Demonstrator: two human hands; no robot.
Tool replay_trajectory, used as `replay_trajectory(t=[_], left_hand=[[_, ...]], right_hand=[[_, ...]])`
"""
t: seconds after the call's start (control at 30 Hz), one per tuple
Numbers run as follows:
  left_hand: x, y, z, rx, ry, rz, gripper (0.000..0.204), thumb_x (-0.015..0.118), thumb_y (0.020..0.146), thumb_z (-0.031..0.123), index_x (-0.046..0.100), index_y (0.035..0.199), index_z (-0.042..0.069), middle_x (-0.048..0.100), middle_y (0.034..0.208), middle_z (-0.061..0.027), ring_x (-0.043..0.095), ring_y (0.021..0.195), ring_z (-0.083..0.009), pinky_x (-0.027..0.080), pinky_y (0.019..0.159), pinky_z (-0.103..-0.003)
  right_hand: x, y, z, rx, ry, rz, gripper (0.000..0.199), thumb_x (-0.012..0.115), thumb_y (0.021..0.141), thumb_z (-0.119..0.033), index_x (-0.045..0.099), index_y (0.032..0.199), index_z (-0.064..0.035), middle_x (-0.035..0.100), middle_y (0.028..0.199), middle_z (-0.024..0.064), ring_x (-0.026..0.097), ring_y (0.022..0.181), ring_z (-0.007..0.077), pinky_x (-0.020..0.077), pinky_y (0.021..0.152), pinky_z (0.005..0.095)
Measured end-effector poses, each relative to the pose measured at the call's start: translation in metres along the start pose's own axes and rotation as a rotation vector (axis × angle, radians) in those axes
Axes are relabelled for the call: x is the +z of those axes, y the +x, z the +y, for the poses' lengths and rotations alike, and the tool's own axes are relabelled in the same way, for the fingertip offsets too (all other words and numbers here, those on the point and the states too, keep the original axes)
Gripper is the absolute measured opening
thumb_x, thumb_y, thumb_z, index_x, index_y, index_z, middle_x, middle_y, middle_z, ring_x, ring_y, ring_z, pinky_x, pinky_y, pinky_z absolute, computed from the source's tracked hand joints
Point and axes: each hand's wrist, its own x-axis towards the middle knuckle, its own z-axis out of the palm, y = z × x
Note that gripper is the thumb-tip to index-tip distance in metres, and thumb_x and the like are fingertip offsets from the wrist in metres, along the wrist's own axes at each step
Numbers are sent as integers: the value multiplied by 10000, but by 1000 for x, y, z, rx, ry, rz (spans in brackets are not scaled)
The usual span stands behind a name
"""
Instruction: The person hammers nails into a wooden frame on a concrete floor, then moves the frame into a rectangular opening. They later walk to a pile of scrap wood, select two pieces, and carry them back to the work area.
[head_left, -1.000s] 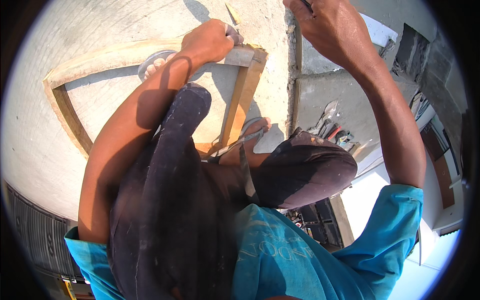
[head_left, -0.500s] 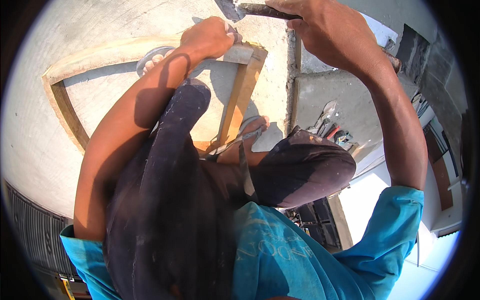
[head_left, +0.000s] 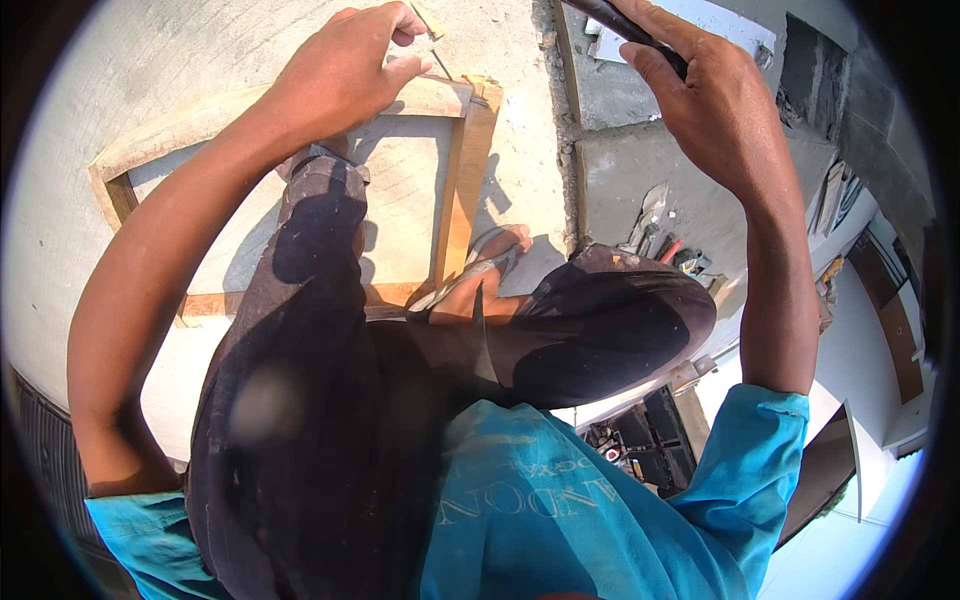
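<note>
My right hand (head_left: 700, 95) is wrapped round the dark handle of a hammer (head_left: 625, 22), raised at the upper right; its head lies outside the picture. At the upper left my left hand (head_left: 340, 75) hovers over the far bar of a wooden frame (head_left: 465, 195), thumb and fingers apart. Just off its fingertips is a small yellowish wood sliver (head_left: 428, 20). A thin dark nail-like piece (head_left: 441, 65) stands at the far bar near the right corner. The four-sided frame lies on the concrete floor, partly hidden by my left arm and leg.
My sandalled foot (head_left: 490, 260) rests beside the frame's right bar. A rough-edged joint (head_left: 565, 150) separates the floor from a grey slab (head_left: 620, 180). On that slab lie a trowel (head_left: 652, 212) and several hand tools, one with a red handle (head_left: 671, 251).
My left hand has let go at the frame's far bar and moved left and up, its fingers parting. The hammer has swung up and right, its head leaving the picture.
</note>
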Motion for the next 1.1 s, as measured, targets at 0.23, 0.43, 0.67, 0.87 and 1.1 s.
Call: replay_trajectory(t=[0.23,0.43,0.67,0.87,1.1], left_hand=[[34,-35,74,-820,-77,-770,840,678,719,718,638,1001,-73,627,1070,-272,620,982,-365,487,808,-448],[172,-36,103,-1091,-296,355,1157,911,570,535,299,1312,-108,451,1256,-252,430,1263,-397,354,1066,-465],[188,-26,110,-1188,-120,366,937,867,646,501,430,1237,-81,481,1256,-227,466,1236,-383,397,1034,-479],[196,-27,96,-973,54,452,528,773,727,345,497,955,-43,557,995,-211,550,1041,-399,459,885,-496],[197,-29,92,-941,25,429,431,725,715,251,500,930,-47,554,983,-219,550,1036,-399,467,877,-485]], right_hand=[[50,-60,63,6,134,259,415,639,946,-241,604,1333,-385,726,1125,68,684,757,213,543,732,370],[68,-75,73,43,23,365,369,666,923,-258,653,1272,-378,698,935,51,633,656,229,516,629,372],[97,-68,70,86,101,227,356,646,898,-238,677,1231,-359,637,857,72,666,809,275,511,654,396],[115,-56,79,29,185,340,338,634,910,-261,674,1235,-348,643,844,85,658,825,304,517,729,432],[93,-48,64,86,160,223,342,613,916,-271,669,1244,-348,666,881,93,656,839,318,515,734,432]])
